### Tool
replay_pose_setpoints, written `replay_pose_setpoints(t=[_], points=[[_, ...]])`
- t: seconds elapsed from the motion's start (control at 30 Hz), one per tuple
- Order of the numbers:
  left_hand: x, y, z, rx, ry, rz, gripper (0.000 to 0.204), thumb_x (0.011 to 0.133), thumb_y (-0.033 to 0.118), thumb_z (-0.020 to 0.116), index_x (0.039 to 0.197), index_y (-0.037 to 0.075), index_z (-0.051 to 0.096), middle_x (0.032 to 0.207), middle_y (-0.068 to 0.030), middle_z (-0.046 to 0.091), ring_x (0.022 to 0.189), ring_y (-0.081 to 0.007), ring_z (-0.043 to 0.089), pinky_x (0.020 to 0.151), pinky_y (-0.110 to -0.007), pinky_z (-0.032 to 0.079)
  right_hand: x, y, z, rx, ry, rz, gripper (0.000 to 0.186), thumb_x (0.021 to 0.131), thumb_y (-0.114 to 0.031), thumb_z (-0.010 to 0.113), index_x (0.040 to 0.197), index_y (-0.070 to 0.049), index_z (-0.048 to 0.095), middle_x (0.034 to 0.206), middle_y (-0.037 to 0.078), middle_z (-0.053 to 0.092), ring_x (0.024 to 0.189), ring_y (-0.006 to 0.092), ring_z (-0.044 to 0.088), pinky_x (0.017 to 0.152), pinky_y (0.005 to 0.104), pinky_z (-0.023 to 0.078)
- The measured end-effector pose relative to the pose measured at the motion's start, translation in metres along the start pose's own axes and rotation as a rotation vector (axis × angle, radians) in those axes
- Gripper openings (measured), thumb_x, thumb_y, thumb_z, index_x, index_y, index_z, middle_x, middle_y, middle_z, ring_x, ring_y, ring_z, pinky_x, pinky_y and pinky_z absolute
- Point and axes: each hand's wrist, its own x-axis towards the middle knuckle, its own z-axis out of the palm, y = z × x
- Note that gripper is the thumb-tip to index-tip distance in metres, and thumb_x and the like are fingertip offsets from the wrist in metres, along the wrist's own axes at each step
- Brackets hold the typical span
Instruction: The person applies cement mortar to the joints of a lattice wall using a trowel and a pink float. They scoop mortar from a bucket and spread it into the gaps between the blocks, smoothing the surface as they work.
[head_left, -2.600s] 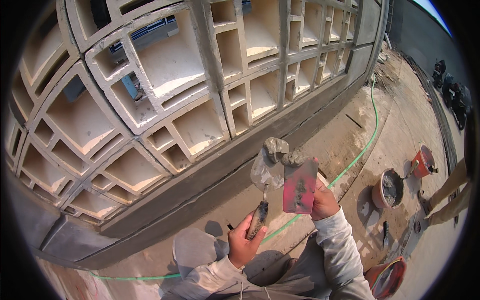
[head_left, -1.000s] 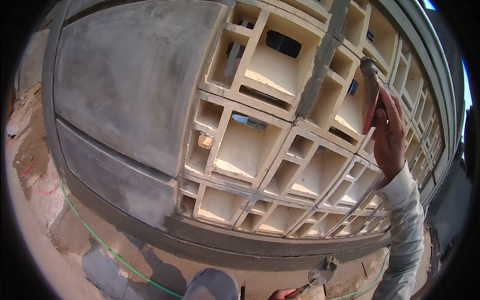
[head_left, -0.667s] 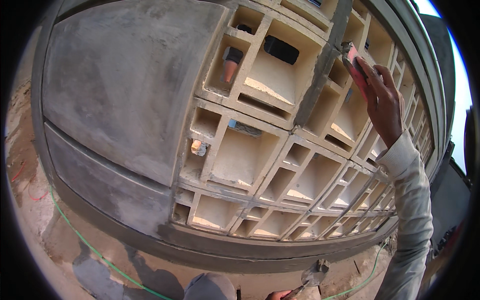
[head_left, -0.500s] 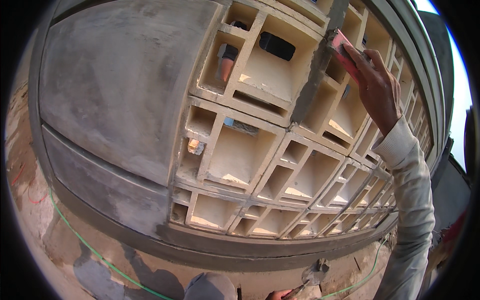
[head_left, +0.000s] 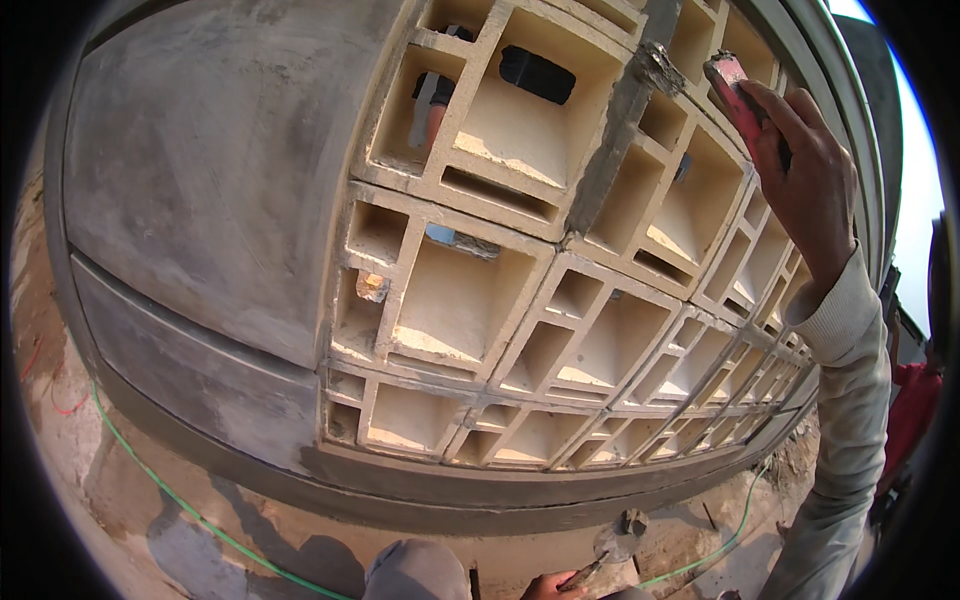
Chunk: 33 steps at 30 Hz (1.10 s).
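My right hand (head_left: 800, 180), raised at upper right, is closed round a flat red-pink tool (head_left: 740, 100) with mortar on its tip; its exact kind I cannot make out. The tool stands apart from the wall, just right of a dark mortar strip (head_left: 617, 160) between cream openwork blocks (head_left: 500, 205). A lump of wet mortar (head_left: 660, 68) clings to the strip's right edge. Low in the view, my left hand (head_left: 550, 587) grips the handle of a trowel (head_left: 615, 543), whose blade carries a small dab of mortar. Only part of that hand shows.
Smooth grey plaster panels (head_left: 200, 180) fill the wall's left side. A grey ledge (head_left: 420, 505) runs along its foot. A green hose (head_left: 190, 508) lies on the ground. Through a block opening, part of another person's arm (head_left: 435, 125) shows. Someone in red (head_left: 912, 405) is at far right.
My right hand has drawn the red-pink tool rightward, off the mortar strip. The mortar lump now shows on the strip's edge. My left hand still holds the trowel; the view has shifted slightly.
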Motion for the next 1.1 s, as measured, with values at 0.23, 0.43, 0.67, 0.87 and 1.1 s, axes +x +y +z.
replay_pose_setpoints(t=[0.23, 0.43, 0.67, 0.87, 1.1], points=[[0.002, -0.008, 0.007, -0.051, 0.013, 0.040, 0.029, 0.089, 0.014, 0.071, 0.116, 0.002, 0.070, 0.081, -0.0032, 0.068, 0.064, -0.0104, 0.061, 0.057, -0.030, 0.050, 0.075, -0.007, -0.005, 0.279, -0.191, 0.165, 0.028, 0.100, -0.022, 0.055, 0.115, -0.008, 0.073, 0.098, 0.016, 0.071, 0.080, 0.0247, 0.069, 0.075, 0.0361, 0.054], [-0.003, -0.002, 0.008, -0.018, -0.025, -0.012, 0.029, 0.088, 0.015, 0.074, 0.113, 0.001, 0.070, 0.079, -0.0037, 0.068, 0.063, -0.0119, 0.061, 0.056, -0.031, 0.050, 0.107, -0.056, -0.024, 0.011, -0.540, 0.209, 0.028, 0.096, -0.023, 0.057, 0.111, -0.006, 0.075, 0.096, 0.015, 0.073, 0.080, 0.0234, 0.070, 0.072, 0.0368, 0.054], [-0.008, 0.005, 0.003, 0.122, 0.028, -0.026, 0.029, 0.085, 0.021, 0.080, 0.106, 0.002, 0.071, 0.072, -0.0042, 0.066, 0.059, -0.0123, 0.059, 0.054, -0.031, 0.048, 0.077, -0.048, 0.008, 0.146, -0.499, -0.069, 0.029, 0.100, -0.016, 0.053, 0.119, -0.007, 0.074, 0.105, 0.016, 0.073, 0.084, 0.0252, 0.071, 0.081, 0.0345, 0.055], [-0.009, 0.009, 0.001, 0.123, 0.039, -0.023, 0.030, 0.085, 0.022, 0.079, 0.106, 0.002, 0.071, 0.071, -0.0045, 0.066, 0.059, -0.0125, 0.060, 0.055, -0.032, 0.049, 0.043, -0.073, -0.022, 0.399, -0.684, -0.085, 0.028, 0.101, -0.014, 0.054, 0.117, -0.005, 0.075, 0.094, 0.012, 0.074, 0.076, 0.0173, 0.070, 0.073, 0.0292, 0.056], [-0.012, 0.016, 0.002, 0.096, 0.035, -0.016, 0.037, 0.082, 0.020, 0.080, 0.114, 0.003, 0.072, 0.072, -0.0046, 0.067, 0.060, -0.0123, 0.061, 0.056, -0.032, 0.050, 0.039, -0.060, -0.007, 0.435, -0.305, 0.178, 0.029, 0.101, -0.020, 0.053, 0.120, -0.012, 0.074, 0.083, 0.013, 0.071, 0.069, 0.0206, 0.069, 0.066, 0.0351, 0.055]])
